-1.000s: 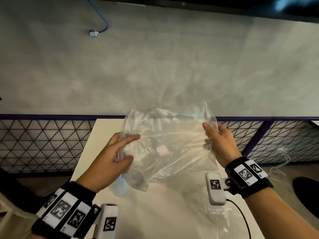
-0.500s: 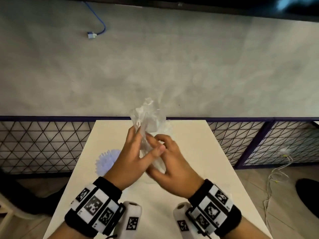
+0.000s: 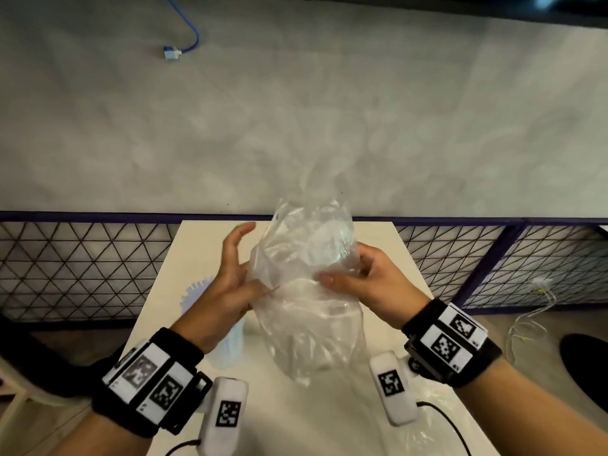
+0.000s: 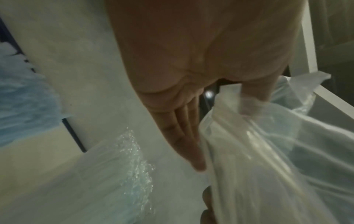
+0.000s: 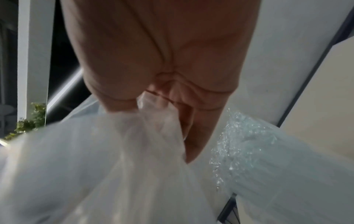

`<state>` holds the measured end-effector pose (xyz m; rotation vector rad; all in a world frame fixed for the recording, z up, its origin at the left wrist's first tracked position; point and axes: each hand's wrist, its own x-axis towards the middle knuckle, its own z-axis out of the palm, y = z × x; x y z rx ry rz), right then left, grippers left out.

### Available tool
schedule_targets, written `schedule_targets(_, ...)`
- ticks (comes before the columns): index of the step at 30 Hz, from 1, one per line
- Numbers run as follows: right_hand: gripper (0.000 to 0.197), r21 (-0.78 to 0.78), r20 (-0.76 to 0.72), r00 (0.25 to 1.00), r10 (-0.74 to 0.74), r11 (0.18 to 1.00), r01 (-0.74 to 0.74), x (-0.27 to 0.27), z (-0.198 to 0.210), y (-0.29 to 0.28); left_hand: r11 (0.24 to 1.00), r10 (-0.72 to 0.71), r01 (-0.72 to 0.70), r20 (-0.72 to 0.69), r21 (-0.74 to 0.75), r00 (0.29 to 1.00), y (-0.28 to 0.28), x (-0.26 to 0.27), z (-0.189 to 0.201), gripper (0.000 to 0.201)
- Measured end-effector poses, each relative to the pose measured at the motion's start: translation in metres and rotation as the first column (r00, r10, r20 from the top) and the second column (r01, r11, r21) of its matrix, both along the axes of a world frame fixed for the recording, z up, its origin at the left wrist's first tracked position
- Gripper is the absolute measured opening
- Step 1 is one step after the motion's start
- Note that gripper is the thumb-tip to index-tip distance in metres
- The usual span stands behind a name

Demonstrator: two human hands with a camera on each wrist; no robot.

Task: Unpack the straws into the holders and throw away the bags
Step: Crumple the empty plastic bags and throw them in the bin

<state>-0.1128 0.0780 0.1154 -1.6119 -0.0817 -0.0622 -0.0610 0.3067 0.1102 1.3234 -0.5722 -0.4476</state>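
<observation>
Straws in pale blue stand bunched in a clear holder at the left of the white surface, partly hidden behind your left wrist. Your left hand is raised just right of them, above the surface. Its upper fingers are spread and loosely bent, clear of the plastic, while the thumb and a lower finger pinch the left edge of the clear bag. The left wrist view shows the same hand with the film of the bag caught under one finger and the other fingers lying straight beside it.

You hold the bag up in the air between both hands, over the middle of the surface. Its crumpled top rises toward the far edge and its lower part hangs down toward you. It looks empty, though the folds blur the inside.

Your right hand grips the bag's right side, thumb in front and fingers curled behind the plastic. In the right wrist view the hand has the film gathered in its fingers.

A second clear bag lies flat on the near right corner of the surface, below your right wrist.
</observation>
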Motion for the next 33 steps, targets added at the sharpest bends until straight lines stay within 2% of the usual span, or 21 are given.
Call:
schedule_targets(2, 0.039, -0.016, 0.059, 0.998, -0.027, 0.999, 0.028, 0.002, 0.000, -0.003, 0.994, -0.107, 0.109, -0.071, 0.018, 0.992, 0.000, -0.003, -0.004, 0.077)
schedule_targets(4, 0.045, -0.001, 0.100, 0.995, -0.017, 1.000, 0.018, 0.003, 0.000, -0.004, 0.995, -0.102, 0.103, -0.109, 0.005, 0.989, -0.001, -0.004, -0.007, 0.064)
schedule_targets(7, 0.046, 0.066, 0.167, 0.984, 0.061, 0.995, -0.073, 0.002, -0.002, -0.009, 0.999, -0.012, 0.008, -0.144, -0.031, 0.989, -0.002, -0.004, -0.004, 0.035)
schedule_targets(10, 0.032, 0.028, 0.217, 0.973, 0.073, 0.996, -0.081, 0.004, -0.004, -0.013, 0.990, -0.101, 0.079, -0.206, -0.115, 0.973, -0.003, -0.004, -0.001, 0.014)
schedule_targets(12, 0.024, -0.083, 0.249, 0.968, 0.028, 0.997, -0.007, 0.005, -0.006, -0.014, 0.989, -0.135, 0.117, -0.226, -0.090, 0.965, -0.008, -0.008, 0.002, 0.025)
schedule_targets(13, 0.025, -0.118, 0.266, 0.964, 0.009, 0.993, 0.024, 0.006, -0.005, -0.012, 0.994, -0.108, 0.100, -0.195, -0.047, 0.975, -0.012, -0.010, 0.001, 0.032)
schedule_targets(15, 0.030, -0.084, 0.269, 0.963, 0.028, 0.996, -0.005, 0.006, -0.002, -0.014, 0.999, 0.003, 0.000, -0.062, 0.041, 0.998, -0.019, -0.015, -0.001, 0.043)
schedule_targets(17, 0.030, 0.081, 0.167, 0.982, 0.090, 0.991, -0.104, 0.004, 0.003, -0.021, 0.990, 0.094, -0.098, 0.048, 0.105, 0.994, -0.021, -0.015, -0.002, 0.047)
schedule_targets(18, 0.039, 0.220, 0.062, 0.988, 0.145, 0.963, -0.155, 0.005, 0.004, -0.025, 0.983, 0.111, -0.122, 0.085, 0.137, 0.990, -0.019, -0.013, -0.002, 0.049)
schedule_targets(19, 0.057, 0.319, -0.046, 0.980, 0.195, 0.932, -0.170, 0.005, 0.002, -0.029, 0.977, 0.120, -0.137, 0.111, 0.165, 0.987, -0.017, -0.011, -0.003, 0.050)
schedule_targets(20, 0.068, 0.337, -0.134, 0.965, 0.224, 0.926, -0.168, 0.004, -0.002, -0.029, 0.969, 0.130, -0.154, 0.132, 0.191, 0.983, -0.016, -0.009, -0.003, 0.049)
schedule_targets(22, 0.066, 0.147, -0.227, 0.965, 0.133, 0.984, -0.102, 0.003, -0.010, -0.021, 0.957, 0.150, -0.188, 0.180, 0.219, 0.972, -0.016, -0.009, -0.001, 0.048)
schedule_targets(24, 0.082, -0.008, -0.231, 0.970, 0.080, 0.996, -0.085, -0.001, -0.018, -0.019, 0.957, 0.140, -0.178, 0.174, 0.228, 0.975, -0.015, -0.008, 0.001, 0.048)
schedule_targets(25, 0.084, -0.024, -0.215, 0.974, 0.072, 0.997, -0.079, -0.003, -0.019, -0.021, 0.961, 0.118, -0.152, 0.151, 0.233, 0.981, -0.012, -0.005, 0.001, 0.047)
schedule_targets(28, 0.060, 0.032, -0.190, 0.982, 0.021, 0.999, -0.015, -0.005, -0.014, -0.032, 0.953, 0.013, -0.053, 0.133, 0.299, 0.991, -0.004, 0.000, -0.001, 0.041)
schedule_targets(30, 0.049, 0.035, -0.196, 0.978, -0.071, 0.996, 0.079, -0.006, -0.011, -0.033, 0.930, -0.003, -0.083, 0.231, 0.359, 0.973, -0.003, 0.001, -0.003, 0.038)
schedule_targets(32, 0.043, -0.085, -0.117, 0.965, -0.236, 0.970, 0.227, -0.005, -0.014, -0.024, 0.893, 0.044, -0.216, 0.403, 0.394, 0.914, -0.009, -0.001, -0.006, 0.036)
schedule_targets(33, 0.040, -0.185, -0.036, 0.943, -0.329, 0.930, 0.318, -0.004, -0.016, -0.017, 0.872, 0.078, -0.291, 0.475, 0.394, 0.877, -0.014, -0.002, -0.008, 0.035)
